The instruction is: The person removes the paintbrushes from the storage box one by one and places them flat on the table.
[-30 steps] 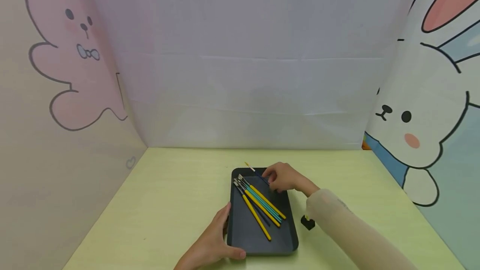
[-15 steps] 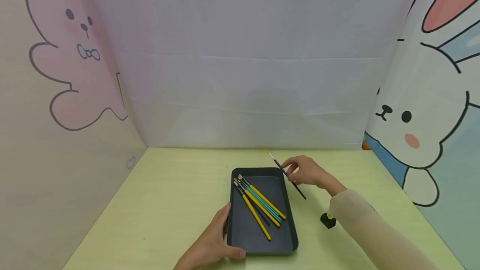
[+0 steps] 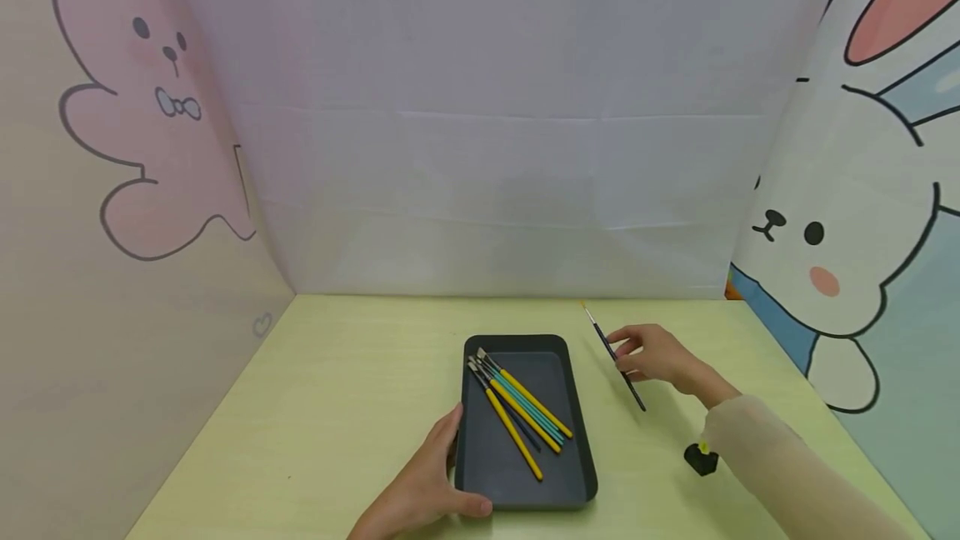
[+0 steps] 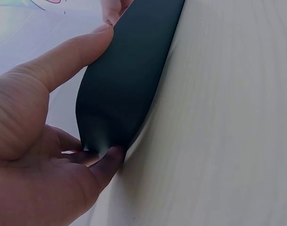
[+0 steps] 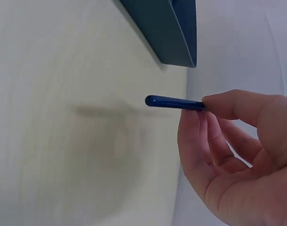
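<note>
My right hand (image 3: 654, 354) pinches a thin paintbrush (image 3: 604, 342) between thumb and fingers, off to the right of the dark tray (image 3: 517, 494). The brush has a dark blue handle (image 5: 169, 102) and a yellowish tip pointing away; its shadow falls on the table below. At the tray's near left corner, my left hand (image 3: 431, 477) grips the rim, thumb along the near side and fingers along the left side. Inside the tray several paintbrushes (image 3: 517, 398) lie together at a slant, with yellow, teal and dark handles and their bristles toward the far left.
The pale yellow table (image 3: 360, 373) reaches back to a white cloth wall (image 3: 480, 148). Printed side panels stand at left and right, the right one with a rabbit (image 3: 840, 248). A small black object (image 3: 702, 458) shows beside the right sleeve (image 3: 780, 457).
My right hand has lifted the dark blue paintbrush out of the tray and carried it right, over the table. The left hand and tray have stayed in place.
</note>
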### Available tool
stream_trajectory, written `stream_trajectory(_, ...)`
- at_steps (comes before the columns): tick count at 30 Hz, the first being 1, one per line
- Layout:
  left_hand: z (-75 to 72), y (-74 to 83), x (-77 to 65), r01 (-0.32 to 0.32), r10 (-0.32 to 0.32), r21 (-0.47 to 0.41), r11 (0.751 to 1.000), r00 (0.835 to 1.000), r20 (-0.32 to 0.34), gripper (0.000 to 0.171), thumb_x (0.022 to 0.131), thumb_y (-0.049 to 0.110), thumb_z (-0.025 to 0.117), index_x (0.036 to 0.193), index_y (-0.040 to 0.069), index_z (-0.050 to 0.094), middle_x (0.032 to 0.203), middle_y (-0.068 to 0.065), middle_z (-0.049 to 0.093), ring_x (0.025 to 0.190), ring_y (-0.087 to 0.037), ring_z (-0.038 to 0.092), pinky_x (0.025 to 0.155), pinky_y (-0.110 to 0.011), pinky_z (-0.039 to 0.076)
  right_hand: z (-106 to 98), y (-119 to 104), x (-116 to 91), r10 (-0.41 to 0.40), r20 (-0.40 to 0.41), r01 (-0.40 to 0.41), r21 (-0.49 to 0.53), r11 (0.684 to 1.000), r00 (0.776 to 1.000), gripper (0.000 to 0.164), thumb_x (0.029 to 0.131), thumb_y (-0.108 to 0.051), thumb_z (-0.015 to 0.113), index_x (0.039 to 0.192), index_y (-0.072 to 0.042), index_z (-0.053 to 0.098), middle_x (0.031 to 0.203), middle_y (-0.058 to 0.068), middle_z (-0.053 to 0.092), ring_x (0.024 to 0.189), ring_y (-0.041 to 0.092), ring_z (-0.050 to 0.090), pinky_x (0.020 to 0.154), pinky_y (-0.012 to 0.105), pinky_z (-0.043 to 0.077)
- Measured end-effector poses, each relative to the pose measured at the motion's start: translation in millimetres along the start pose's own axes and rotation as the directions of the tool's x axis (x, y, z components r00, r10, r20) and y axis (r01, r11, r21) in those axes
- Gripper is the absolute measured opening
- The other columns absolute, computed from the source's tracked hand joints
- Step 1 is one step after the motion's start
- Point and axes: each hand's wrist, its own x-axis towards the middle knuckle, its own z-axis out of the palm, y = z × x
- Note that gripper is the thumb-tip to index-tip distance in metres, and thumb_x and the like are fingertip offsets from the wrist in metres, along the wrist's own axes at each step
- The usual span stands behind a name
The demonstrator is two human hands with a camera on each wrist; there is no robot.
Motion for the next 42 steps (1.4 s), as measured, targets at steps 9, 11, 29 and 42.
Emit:
stream_trajectory(9,-2.8,0.7,-0.5,0.023,-0.022,-0.031,0.999,0.999,0.025,0.141,0.074,0.053,0.097,0.172,0.007,0.006,0.175,-0.019,0.016,0.159,-0.04,0.024,0.122,-0.063,0.032,-3.4,30.8,-10.3,0.072,0.018,-0.074,0.156,0.985,0.997,0.053,0.103,-0.003,0.065,0.15,0.014,0.046,0.121,0.025,0.063,0.098,0.027,0.071,0.089,0.045,0.064)
stream_trajectory(11,-3.1,1.0,-0.8,0.027,-0.026,-0.035,0.999,0.999,0.027,0.141,0.074,0.052,0.097,0.172,0.007,0.005,0.175,-0.019,0.015,0.159,-0.04,0.024,0.122,-0.062,0.032,-2.3,34.7,-11.3,0.098,0.009,-0.098,0.175,0.98,0.995,0.053,0.103,-0.003,0.066,0.15,0.013,0.047,0.123,0.025,0.063,0.097,0.025,0.072,0.088,0.043,0.064)
stream_trajectory(29,-2.1,0.0,2.1,0.037,-0.035,-0.046,0.998,0.999,0.037,0.14,0.074,0.051,0.097,0.172,0.008,0.006,0.175,-0.018,0.015,0.159,-0.04,0.025,0.121,-0.061,0.034,12.4,44.9,-10.4,0.242,-0.021,-0.232,0.22,0.948,0.97,0.054,0.098,-0.002,0.068,0.147,0.014,0.05,0.106,0.014,0.068,0.082,0.016,0.067,0.074,0.032,0.064)
stream_trajectory(42,-2.1,0.3,2.4,0.031,-0.027,-0.08,0.996,0.998,0.048,0.139,0.076,0.046,0.097,0.171,0.006,0.005,0.175,-0.019,0.015,0.158,-0.038,0.029,0.12,-0.055,0.038,14.2,42.6,-6.7,0.294,-0.024,-0.284,0.197,0.938,0.955,0.054,0.096,0.0,0.071,0.144,0.015,0.052,0.1,0.015,0.069,0.074,0.015,0.07,0.07,0.031,0.064)
